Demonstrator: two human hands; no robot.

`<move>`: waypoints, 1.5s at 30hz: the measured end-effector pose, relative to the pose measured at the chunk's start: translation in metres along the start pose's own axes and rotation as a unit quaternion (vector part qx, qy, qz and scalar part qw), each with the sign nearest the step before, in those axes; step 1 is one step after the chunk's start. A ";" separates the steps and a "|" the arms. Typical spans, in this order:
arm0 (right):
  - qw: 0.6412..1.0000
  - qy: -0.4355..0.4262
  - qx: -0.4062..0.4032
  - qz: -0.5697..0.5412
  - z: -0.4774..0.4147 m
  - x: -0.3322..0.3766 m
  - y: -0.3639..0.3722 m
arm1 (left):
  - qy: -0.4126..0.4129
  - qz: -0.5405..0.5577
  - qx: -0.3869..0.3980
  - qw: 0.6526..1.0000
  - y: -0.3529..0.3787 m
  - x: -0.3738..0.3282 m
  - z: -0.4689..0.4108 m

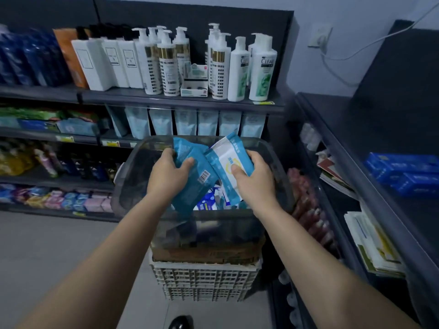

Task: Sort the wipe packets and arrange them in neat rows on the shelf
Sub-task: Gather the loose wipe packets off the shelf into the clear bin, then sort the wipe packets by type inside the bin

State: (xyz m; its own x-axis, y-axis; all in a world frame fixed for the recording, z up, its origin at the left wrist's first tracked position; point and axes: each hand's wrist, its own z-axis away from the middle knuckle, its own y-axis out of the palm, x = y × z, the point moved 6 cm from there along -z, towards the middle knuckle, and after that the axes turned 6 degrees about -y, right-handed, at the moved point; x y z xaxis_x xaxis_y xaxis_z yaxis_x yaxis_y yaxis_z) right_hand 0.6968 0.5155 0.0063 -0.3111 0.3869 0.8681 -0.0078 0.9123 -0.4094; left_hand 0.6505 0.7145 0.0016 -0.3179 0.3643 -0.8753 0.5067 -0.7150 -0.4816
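A clear grey plastic bin [133, 176] stands in front of me on a white crate. My left hand [167, 174] grips a teal-blue wipe packet [197, 184], held with its barcode side up above the bin. My right hand [254, 179] holds a blue-and-white wipe packet [228, 157] tilted beside the first. More wipe packets [210, 203] lie loose in the bin's bottom, partly hidden by the held ones. A row of pale blue pouches [185, 122] stands upright on the second shelf, behind the bin.
White pump bottles [218, 65] and a small box fill the top shelf [166, 98]. Lower left shelves hold coloured packs. The white crate [204, 279] holds a cardboard box. A dark shelf unit [356, 162] at right carries blue boxes and papers. Grey floor lies at left.
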 end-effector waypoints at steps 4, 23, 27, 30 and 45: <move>0.999 0.022 0.037 0.031 -0.042 -0.028 0.045 | -0.019 -0.127 0.045 0.991 0.016 0.022 -0.068; 0.831 0.198 0.332 0.400 -0.123 -0.212 0.116 | 0.185 -0.476 0.325 0.796 0.170 0.096 -0.207; 0.799 0.182 0.371 0.438 -0.128 -0.236 0.112 | 0.194 -0.467 0.394 0.767 0.214 0.108 -0.198; 0.806 0.215 0.378 0.402 -0.127 -0.259 0.113 | 0.178 -0.472 0.427 0.750 0.241 0.119 -0.200; 0.808 0.337 0.344 0.338 -0.146 -0.319 0.138 | 0.026 -0.498 0.430 0.753 0.301 0.148 -0.219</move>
State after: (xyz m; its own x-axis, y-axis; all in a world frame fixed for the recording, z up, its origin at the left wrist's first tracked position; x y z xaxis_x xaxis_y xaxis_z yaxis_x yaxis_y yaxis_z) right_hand 0.9336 0.5373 -0.2864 0.1218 0.9630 0.2405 -0.6525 0.2603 -0.7117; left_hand 0.9308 0.6840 -0.2823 -0.1550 0.9817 -0.1104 -0.6751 -0.1869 -0.7136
